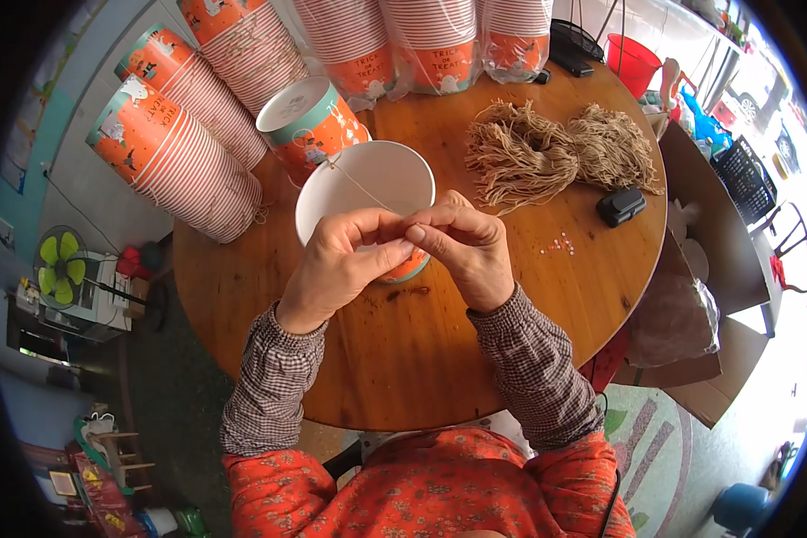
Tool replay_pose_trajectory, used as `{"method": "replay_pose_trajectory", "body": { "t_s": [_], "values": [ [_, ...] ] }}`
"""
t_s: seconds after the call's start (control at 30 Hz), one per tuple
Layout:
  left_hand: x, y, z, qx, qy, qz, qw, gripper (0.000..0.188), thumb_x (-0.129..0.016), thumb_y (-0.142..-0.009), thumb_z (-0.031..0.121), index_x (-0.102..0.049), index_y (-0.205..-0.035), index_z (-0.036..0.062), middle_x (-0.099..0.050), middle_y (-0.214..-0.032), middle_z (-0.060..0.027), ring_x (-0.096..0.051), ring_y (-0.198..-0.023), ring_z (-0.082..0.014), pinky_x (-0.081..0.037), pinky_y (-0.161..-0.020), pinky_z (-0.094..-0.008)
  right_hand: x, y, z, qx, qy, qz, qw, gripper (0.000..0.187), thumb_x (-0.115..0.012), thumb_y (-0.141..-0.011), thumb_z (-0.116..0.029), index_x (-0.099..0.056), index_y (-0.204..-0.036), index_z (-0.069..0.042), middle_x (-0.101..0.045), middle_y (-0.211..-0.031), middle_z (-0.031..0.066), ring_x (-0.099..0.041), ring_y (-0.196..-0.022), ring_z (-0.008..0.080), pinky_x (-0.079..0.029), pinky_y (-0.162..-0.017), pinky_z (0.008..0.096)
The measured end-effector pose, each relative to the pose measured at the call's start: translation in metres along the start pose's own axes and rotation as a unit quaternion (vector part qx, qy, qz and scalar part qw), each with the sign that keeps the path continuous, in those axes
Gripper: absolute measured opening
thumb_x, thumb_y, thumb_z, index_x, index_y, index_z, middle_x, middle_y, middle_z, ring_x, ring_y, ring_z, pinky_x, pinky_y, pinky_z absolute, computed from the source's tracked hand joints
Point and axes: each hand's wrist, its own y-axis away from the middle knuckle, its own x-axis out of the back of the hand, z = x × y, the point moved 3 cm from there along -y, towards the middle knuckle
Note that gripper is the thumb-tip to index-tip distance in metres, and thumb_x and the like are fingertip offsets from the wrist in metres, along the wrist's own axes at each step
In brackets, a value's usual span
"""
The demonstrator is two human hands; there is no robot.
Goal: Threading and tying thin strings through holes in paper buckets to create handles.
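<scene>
Before me on the round table stands an open paper bucket (318,199), white inside and orange and teal outside. A thin string (360,186) runs from its far rim across the opening toward my fingers. My left hand (339,264) is closed in a pinch at the near rim, thumb against forefinger. My right hand (472,253) pinches beside it, and the fingertips of both hands meet on the string. Its end is hidden between the fingers. Just behind the bucket, a second orange and teal bucket (307,134) leans to the left.
Nested orange buckets (184,157) lie at the left; more stacks in clear plastic (430,45) stand at the back. A bundle of tan strings (524,152) lies right on the wooden table (403,359), near a small black case (620,207) and tiny pale bits (560,244).
</scene>
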Motion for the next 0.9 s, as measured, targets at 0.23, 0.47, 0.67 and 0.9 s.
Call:
{"method": "replay_pose_trajectory", "body": {
  "t_s": [0.23,0.47,0.67,0.9],
  "values": [
    [0.006,-0.001,-0.005,0.020,0.007,-0.015,1.000,0.017,-0.060,-0.093,0.010,-0.064,-0.102,-0.0041,-0.065,-0.092,-0.0023,-0.060,-0.083,-0.0056,-0.050,-0.073,-0.0204,-0.004,0.000,-0.009,-0.065,-0.057,0.048,0.995,0.014,-0.067,-0.087,-0.007,-0.071,-0.100,-0.002,-0.062,-0.088,0.0008,-0.058,-0.081,0.0095,-0.050,-0.077,0.0254],
    [0.006,-0.002,-0.006,-0.013,0.047,0.023,0.999,0.013,-0.057,-0.094,0.008,-0.062,-0.098,-0.0036,-0.065,-0.089,-0.0025,-0.060,-0.081,-0.0054,-0.050,-0.072,-0.0192,-0.003,-0.001,-0.014,0.004,0.132,0.006,0.991,0.016,-0.068,-0.087,-0.008,-0.069,-0.100,0.001,-0.063,-0.084,0.0036,-0.059,-0.079,0.0096,-0.048,-0.071,0.0236],
    [0.007,0.000,-0.008,-0.054,-0.009,0.051,0.997,0.014,-0.057,-0.095,0.009,-0.063,-0.095,-0.0036,-0.065,-0.087,-0.0017,-0.059,-0.079,-0.0045,-0.049,-0.070,-0.0189,-0.005,0.000,-0.014,0.040,0.205,0.026,0.978,0.013,-0.070,-0.082,-0.003,-0.069,-0.095,0.001,-0.065,-0.084,0.0072,-0.063,-0.073,0.0128,-0.051,-0.064,0.0259],
    [0.008,0.001,-0.009,-0.086,-0.102,0.112,0.985,0.011,-0.059,-0.093,0.008,-0.062,-0.090,-0.0022,-0.063,-0.082,-0.0005,-0.056,-0.073,-0.0029,-0.046,-0.065,-0.0181,-0.012,0.002,-0.026,0.101,0.310,0.010,0.945,0.012,-0.069,-0.079,0.000,-0.064,-0.089,0.001,-0.061,-0.082,0.0087,-0.064,-0.071,0.0179,-0.052,-0.063,0.0275]
  ]
}}
